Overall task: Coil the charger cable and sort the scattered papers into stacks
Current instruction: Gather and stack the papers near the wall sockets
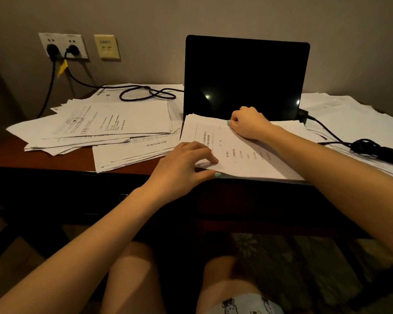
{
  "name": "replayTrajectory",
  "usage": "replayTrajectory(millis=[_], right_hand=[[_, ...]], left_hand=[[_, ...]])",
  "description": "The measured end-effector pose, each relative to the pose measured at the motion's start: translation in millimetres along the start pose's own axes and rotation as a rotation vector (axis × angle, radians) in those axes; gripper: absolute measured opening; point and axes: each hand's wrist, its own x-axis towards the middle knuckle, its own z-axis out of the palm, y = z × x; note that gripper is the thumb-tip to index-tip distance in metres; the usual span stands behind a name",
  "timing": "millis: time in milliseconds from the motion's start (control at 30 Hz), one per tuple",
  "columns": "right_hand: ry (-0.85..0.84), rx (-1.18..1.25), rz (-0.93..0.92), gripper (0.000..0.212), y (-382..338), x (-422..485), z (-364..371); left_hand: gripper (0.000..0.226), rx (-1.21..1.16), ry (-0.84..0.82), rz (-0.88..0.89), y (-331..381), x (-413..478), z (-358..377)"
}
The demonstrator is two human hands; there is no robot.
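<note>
A stack of printed papers point(254, 155) lies in front of the open laptop point(245, 78), covering its keyboard. My left hand point(184, 164) pinches the stack's near left corner, thumb along the front edge. My right hand point(250, 123) grips the stack's far edge with curled fingers. Loose paper piles lie at the left point(104, 125) and a smaller one near the middle point(132, 155). More sheets point(349, 114) spread at the right. A black charger cable point(145, 94) loops over the far papers from the wall socket. A second cable with its bundled part point(372, 148) lies at the right.
The brown desk point(55, 159) runs left to right, its dark front edge near me. Wall sockets point(64, 46) with two plugs sit at the upper left, a beige wall plate point(107, 46) beside them. My knees are under the desk.
</note>
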Motion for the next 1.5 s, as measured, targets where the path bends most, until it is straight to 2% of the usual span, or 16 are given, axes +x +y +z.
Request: replayTrajectory(millis=[67,133,200,267,400,500,600,800,867,933,1033,1100,1167,1300,1433,1500], right_hand=[[0.058,-0.061,-0.016,0.030,-9.2,3.3,-4.5],[0.140,0.011,-0.111,0.027,-25.7,10.9,-7.7],[0.167,0.131,-0.190,0.026,-53.6,18.5,-10.4],[0.132,0.214,-0.230,0.025,-87.2,24.9,-10.2],[0.088,0.339,-0.219,0.037,-142.3,44.4,-3.3],[-0.044,0.276,-0.163,0.031,-169.5,68.2,5.6],[-0.153,0.253,-0.087,0.033,-185.1,87.1,24.7],[-0.186,0.189,0.133,0.072,-193.0,118.7,48.0],[-0.238,0.232,0.135,0.069,-190.6,132.3,47.1],[-0.272,0.330,0.107,0.051,-187.4,140.8,48.0],[-0.252,0.571,0.142,0.039,-178.7,143.4,51.1],[-0.207,0.817,0.219,0.031,-171.8,146.9,53.1],[-0.178,0.962,0.267,0.027,-167.2,147.8,53.5],[-0.208,1.149,0.281,0.017,-168.3,142.2,51.3],[-0.414,1.252,0.165,0.014,-174.4,135.4,43.9],[-0.293,1.128,0.086,0.016,-178.3,135.3,44.2]], left_hand=[[0.044,-0.005,-0.071,0.011,-0.3,1.6,-4.8],[0.051,-0.067,-0.112,0.018,-4.6,0.7,-13.6],[0.051,-0.130,-0.017,-0.001,-17.1,-1.9,-24.9],[0.036,-0.113,0.132,-0.060,-40.6,-3.0,-37.9],[0.021,0.075,0.310,-0.305,-107.5,-2.7,-70.7],[0.022,0.215,0.356,-0.534,-155.0,-4.1,-95.9],[0.034,0.342,0.363,-0.721,-195.6,-2.0,-115.8],[0.081,0.408,0.249,-1.076,-257.0,1.3,-135.1],[0.090,0.400,0.228,-1.103,-266.6,7.7,-133.7],[0.091,0.329,0.234,-1.126,-275.0,17.0,-132.3],[0.071,0.211,0.225,-1.136,-279.9,33.0,-135.9],[0.056,0.103,0.280,-1.114,-280.9,42.9,-135.7],[0.043,0.012,0.363,-1.073,-278.9,48.1,-128.2],[0.036,0.024,0.481,-0.964,-277.9,46.5,-115.8],[0.060,0.298,0.433,-1.124,-283.2,36.9,-121.6],[0.063,0.251,0.480,-1.155,-286.4,32.4,-124.7]])
